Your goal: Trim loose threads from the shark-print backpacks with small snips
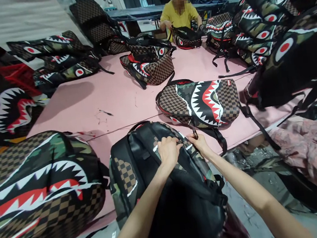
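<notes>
A black backpack (145,151) with checkered and camouflage panels lies in front of me, its back and shoulder straps facing up. On its upper right part, my left hand (168,151) is closed, with bent fingers gripping the strap and the fabric by the side edge. My right hand (200,144) is closed beside that same edge. Between its thumb and fingers a small dark tool, apparently thread snips (195,134), sticks up. Most of the tool is hidden in the hand.
A shark-mouth backpack (202,102) lies just beyond on the pink table (116,97); another backpack (45,181) is at my left. Stacked backpacks (260,34) stand at right. Across the table, a person in yellow (179,15) handles a bag. A person's patterned clothing (310,147) is at right.
</notes>
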`<act>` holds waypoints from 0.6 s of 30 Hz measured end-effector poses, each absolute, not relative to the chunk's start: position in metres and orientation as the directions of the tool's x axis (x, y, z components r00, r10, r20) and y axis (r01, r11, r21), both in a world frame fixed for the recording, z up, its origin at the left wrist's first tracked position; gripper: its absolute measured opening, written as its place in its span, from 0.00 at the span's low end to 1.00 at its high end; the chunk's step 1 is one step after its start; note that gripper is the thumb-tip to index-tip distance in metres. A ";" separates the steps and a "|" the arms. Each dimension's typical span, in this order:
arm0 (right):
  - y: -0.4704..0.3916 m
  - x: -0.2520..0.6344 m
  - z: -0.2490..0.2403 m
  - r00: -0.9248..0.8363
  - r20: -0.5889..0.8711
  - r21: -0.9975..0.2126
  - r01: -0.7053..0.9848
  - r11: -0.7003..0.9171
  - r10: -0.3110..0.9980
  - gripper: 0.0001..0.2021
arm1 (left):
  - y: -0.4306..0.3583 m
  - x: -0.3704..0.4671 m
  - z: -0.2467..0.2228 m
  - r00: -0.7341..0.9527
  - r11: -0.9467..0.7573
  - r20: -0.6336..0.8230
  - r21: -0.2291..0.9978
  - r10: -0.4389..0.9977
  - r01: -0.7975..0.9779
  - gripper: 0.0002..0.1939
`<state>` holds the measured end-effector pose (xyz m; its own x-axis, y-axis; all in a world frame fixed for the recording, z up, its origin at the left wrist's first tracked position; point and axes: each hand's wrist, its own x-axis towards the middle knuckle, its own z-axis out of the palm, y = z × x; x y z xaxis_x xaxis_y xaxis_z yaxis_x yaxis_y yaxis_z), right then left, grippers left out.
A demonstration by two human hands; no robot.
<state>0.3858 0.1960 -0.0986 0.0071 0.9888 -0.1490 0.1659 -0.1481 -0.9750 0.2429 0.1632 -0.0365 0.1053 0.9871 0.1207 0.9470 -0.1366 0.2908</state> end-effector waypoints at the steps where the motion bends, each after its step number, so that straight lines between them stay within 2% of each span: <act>1: 0.194 0.390 -0.100 0.009 -0.157 -0.975 0.161 -0.156 0.988 0.17 | 0.171 0.247 -0.045 0.064 -0.087 0.097 0.252 0.993 0.964 0.12; 3: 0.190 0.397 -0.102 0.005 -0.165 -0.973 0.163 -0.163 0.986 0.18 | 0.176 0.251 -0.059 0.016 -0.041 0.102 0.249 0.995 0.968 0.15; 8: 0.186 0.409 -0.097 -0.033 -0.132 -0.962 0.247 -0.120 0.991 0.13 | 0.169 0.254 -0.067 -0.004 -0.013 0.055 0.307 0.998 0.952 0.13; 11: 0.180 0.418 -0.087 -0.073 -0.056 -0.900 0.436 -0.019 0.996 0.15 | 0.168 0.252 -0.065 0.036 -0.041 0.022 0.336 0.999 0.941 0.12; 12: 0.178 0.422 -0.084 -0.103 -0.021 -0.835 0.548 0.039 0.994 0.17 | 0.168 0.250 -0.064 0.053 -0.055 0.015 0.343 0.998 0.938 0.11; 15: 0.171 0.430 -0.073 -0.240 0.049 -0.524 0.820 0.230 0.969 0.21 | 0.167 0.248 -0.065 0.072 -0.069 0.005 0.352 0.997 0.933 0.11; 18: 0.168 0.430 -0.063 -0.373 0.103 -0.340 0.858 0.384 0.922 0.13 | 0.167 0.249 -0.068 0.048 -0.043 -0.004 0.363 0.999 0.931 0.11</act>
<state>0.4302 0.1678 -0.0629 -0.3726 0.9223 0.1025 0.8582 0.3845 -0.3400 0.2490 0.1672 -0.0676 0.0481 0.9988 -0.0039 0.9306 -0.0434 0.3634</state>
